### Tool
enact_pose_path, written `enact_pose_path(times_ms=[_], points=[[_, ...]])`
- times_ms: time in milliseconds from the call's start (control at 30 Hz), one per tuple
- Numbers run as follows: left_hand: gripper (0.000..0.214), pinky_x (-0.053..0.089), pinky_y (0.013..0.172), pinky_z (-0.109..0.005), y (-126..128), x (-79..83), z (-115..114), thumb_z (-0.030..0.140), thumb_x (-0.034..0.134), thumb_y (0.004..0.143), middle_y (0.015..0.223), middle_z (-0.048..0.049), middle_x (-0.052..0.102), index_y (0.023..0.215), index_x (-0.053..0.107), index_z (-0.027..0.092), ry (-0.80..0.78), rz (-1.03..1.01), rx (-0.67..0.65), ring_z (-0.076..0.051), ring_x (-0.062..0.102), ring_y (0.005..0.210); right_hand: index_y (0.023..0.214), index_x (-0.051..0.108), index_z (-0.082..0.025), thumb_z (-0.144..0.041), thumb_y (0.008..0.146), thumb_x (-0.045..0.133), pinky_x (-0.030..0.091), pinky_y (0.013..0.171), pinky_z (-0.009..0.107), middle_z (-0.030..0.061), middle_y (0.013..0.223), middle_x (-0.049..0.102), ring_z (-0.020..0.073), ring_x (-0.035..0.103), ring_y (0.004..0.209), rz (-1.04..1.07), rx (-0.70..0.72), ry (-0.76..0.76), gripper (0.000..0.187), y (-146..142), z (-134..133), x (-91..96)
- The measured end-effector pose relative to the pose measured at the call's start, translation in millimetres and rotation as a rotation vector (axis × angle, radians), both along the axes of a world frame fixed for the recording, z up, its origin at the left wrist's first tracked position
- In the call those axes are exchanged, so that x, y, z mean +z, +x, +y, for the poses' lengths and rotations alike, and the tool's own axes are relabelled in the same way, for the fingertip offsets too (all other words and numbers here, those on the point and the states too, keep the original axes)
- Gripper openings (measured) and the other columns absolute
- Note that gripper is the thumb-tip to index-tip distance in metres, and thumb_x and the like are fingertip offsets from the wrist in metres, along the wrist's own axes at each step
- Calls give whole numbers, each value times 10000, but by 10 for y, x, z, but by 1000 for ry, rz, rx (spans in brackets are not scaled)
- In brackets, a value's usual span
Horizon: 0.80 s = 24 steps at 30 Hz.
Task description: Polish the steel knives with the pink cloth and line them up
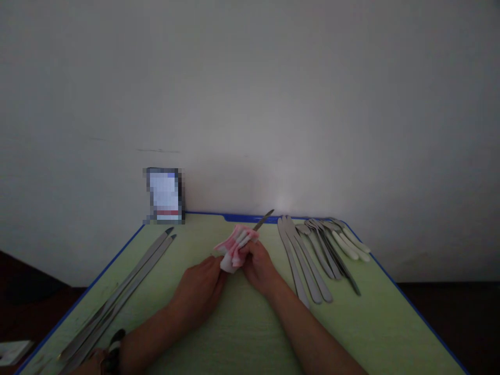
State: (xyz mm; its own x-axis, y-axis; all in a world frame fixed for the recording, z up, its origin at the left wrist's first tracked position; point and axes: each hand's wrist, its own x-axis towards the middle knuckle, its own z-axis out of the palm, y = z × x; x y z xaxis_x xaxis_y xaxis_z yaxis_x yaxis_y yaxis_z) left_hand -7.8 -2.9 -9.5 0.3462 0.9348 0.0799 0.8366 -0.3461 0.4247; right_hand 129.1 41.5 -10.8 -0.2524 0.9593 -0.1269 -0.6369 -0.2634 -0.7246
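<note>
My right hand (260, 264) is closed on a crumpled pink and white cloth (236, 245), which is bunched around a metal table knife (264, 220). The knife's blade pokes out of the cloth's upper right side, pointing up and away. At the cloth's lower left, my left hand (201, 286) is closed in line with the blade, on the knife's handle end. Fingers and cloth hide that end. Both hands are just above the green tabletop (242, 333), near its middle.
Long metal knives (117, 291) lie slanted along the table's left side. On the right are several metal utensils (302, 260), spoons (318, 250) and pale-handled cutlery (346, 246). A blurred-out upright screen (164, 195) stands at the back left, before the wall (250, 104). Blue edging borders the table.
</note>
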Motion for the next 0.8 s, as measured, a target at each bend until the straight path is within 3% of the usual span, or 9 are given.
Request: enact_pose_path(times_ms=[133,200,300,433,667,800], points=[[289,454,698,-271,-53,8,71,254,291,940,768,-30,660,827,553,205,-57,-144,38,-184,622,722,556,534,-181,-144,563,529,417,532,225,-31,520,527,101,461,507,72,-84,-20,37,-4,94,-29],[287,452,682,-262,-67,28,89,274,281,949,737,-14,657,906,555,205,-87,-184,41,-177,628,687,544,521,-181,-119,566,531,400,520,211,-41,504,511,90,448,493,121,-202,-60,67,9,163,-56],[294,462,715,-270,-55,39,75,305,282,958,859,-33,702,1077,534,211,-97,-164,44,-187,664,762,558,508,-184,-91,572,521,375,496,202,-50,504,505,83,433,480,184,-318,-116,96,56,237,-80],[298,465,728,-301,-32,37,37,326,288,958,892,-49,718,1063,544,214,-121,-115,40,-218,678,799,540,484,-195,-119,565,491,324,439,218,-39,483,476,98,391,442,168,-252,-124,80,108,228,-61],[291,460,647,-274,-50,100,65,356,265,963,791,-19,675,984,516,211,-90,-344,173,-196,648,712,451,473,-203,-186,595,497,402,537,250,-3,435,469,124,422,471,143,-87,-63,146,77,121,21],[274,452,666,-284,-34,67,72,307,266,967,818,-49,698,1027,514,207,-115,-140,133,-218,677,748,526,513,-200,-252,665,525,404,540,259,-9,491,506,122,414,466,148,-28,-61,148,60,91,36]])
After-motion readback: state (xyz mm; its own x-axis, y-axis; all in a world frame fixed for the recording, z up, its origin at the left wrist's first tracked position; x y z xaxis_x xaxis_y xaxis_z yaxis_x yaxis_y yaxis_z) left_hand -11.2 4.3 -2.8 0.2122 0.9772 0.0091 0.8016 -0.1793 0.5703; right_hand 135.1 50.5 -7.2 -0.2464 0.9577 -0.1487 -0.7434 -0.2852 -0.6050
